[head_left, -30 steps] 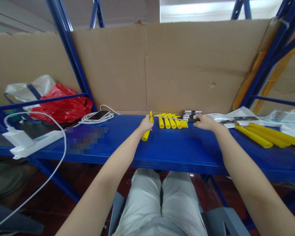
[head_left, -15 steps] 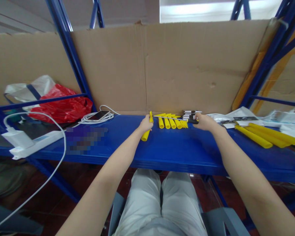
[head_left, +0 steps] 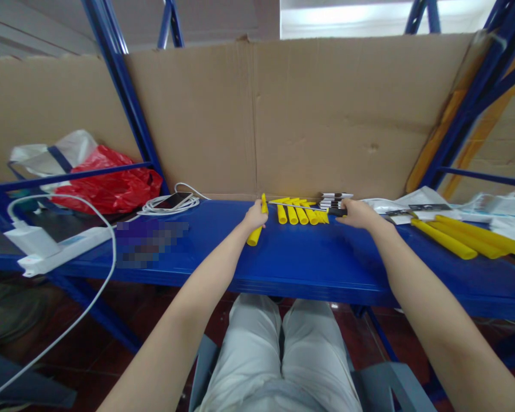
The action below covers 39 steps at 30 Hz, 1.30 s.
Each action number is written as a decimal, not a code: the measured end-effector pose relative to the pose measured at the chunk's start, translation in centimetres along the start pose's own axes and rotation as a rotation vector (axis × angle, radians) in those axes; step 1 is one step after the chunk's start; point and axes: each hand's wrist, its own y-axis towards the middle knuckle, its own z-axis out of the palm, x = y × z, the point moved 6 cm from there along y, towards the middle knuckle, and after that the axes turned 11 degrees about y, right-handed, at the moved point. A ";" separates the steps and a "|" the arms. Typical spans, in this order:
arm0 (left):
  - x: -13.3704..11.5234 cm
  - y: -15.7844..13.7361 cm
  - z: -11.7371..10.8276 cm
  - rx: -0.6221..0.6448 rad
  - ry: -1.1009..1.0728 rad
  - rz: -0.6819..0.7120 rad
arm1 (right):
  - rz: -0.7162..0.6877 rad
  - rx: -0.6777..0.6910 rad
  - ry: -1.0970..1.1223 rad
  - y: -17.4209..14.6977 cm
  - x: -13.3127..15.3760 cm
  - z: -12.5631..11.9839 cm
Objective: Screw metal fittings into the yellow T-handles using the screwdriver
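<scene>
Left hand (head_left: 255, 216) wraps a yellow tube (head_left: 253, 237) mid-frame, long axis running up-frame; right hand (head_left: 358, 214), fingers closed on a black-handled tool (head_left: 336, 212), points its shaft leftward, tip just beside the tube.

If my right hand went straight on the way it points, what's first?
Your right hand would probably meet the small stack of slim black-and-white pieces first, though depth is unclear.
</scene>
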 end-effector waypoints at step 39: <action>-0.6 -0.7 -0.5 0.004 0.012 -0.011 | 0.075 -0.025 -0.031 -0.6 0.9 -0.7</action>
